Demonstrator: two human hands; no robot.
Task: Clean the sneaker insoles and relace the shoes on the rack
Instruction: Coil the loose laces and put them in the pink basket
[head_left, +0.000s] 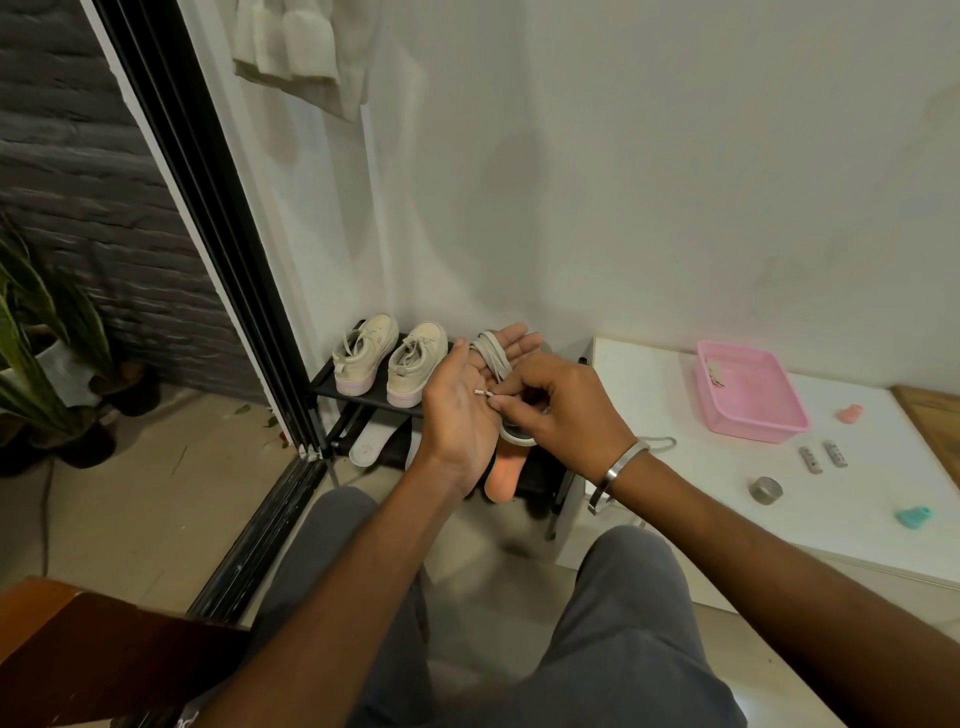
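My left hand (462, 410) is held up flat with its palm turned right, and a grey shoelace (491, 353) is wound in loops round its straight fingers. My right hand (550, 405) pinches the lace ends with white tips (485, 395) against that palm. Two cream sneakers (389, 358) with pink soles stand side by side on the top shelf of the black rack (343, 389). A white insole (370, 444) lies on the lower shelf. An orange insole (501, 480) leans under my hands. Another lace end (660, 442) lies on the white table edge.
A white table (883, 488) at the right holds a pink tub (748, 392), two small grey tubes (823, 457), a grey tape roll (766, 490), a pink piece and a teal piece. A black door frame (249, 312) and potted plants (47, 364) stand left. My knees are below.
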